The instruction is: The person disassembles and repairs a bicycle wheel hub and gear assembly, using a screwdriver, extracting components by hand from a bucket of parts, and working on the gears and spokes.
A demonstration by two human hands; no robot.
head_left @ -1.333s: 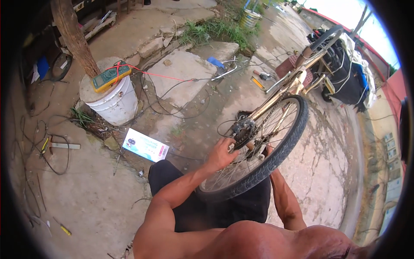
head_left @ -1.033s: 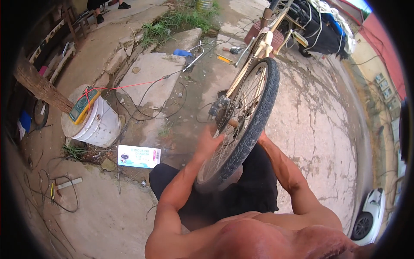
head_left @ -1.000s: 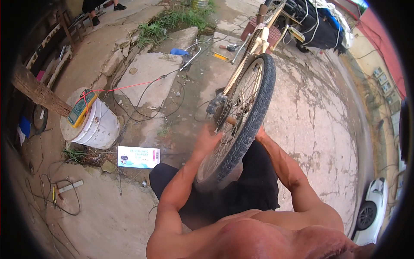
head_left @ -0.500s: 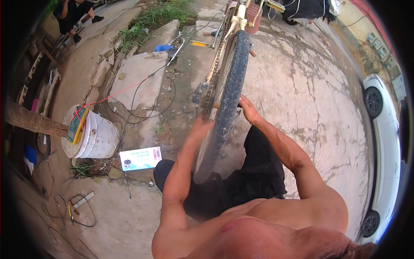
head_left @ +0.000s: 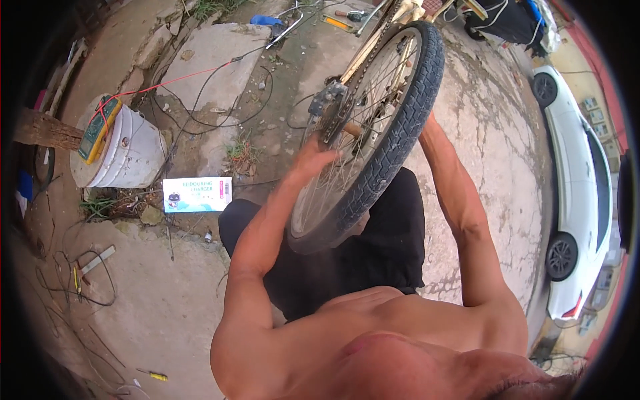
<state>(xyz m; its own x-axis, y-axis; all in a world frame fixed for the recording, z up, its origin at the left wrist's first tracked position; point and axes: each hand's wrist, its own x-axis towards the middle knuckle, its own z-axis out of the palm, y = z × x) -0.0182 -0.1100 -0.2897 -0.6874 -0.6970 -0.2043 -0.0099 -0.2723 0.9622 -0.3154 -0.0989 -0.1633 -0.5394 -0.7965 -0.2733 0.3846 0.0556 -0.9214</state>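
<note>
A bicycle wheel [head_left: 393,143] with a black knobbly tyre and thin spokes leans to the right between my knees. The pale bicycle frame [head_left: 373,43] and chain [head_left: 369,61] run away from it toward the far side. My left hand [head_left: 317,159] grips the wheel near its hub, thumb by the spokes, other fingers partly hidden. Just above that hand is a dark grey derailleur-like part [head_left: 327,100]. My right hand [head_left: 429,124] reaches behind the tyre on the far right side; its fingers are hidden there.
At left, a white bucket [head_left: 137,153] carries a yellow-green multimeter [head_left: 100,130] with a red lead. A white-and-blue box [head_left: 197,205] lies near my left knee. Farther off is a blue-handled metal tool [head_left: 267,21]. A yellow-handled screwdriver [head_left: 157,377] lies lower left. A white car [head_left: 577,193] stands right.
The wheel has swung so that its top leans right and more of its spokes show. My left hand has risen beside the hub; my right hand has gone behind the tyre. The view has shifted.
</note>
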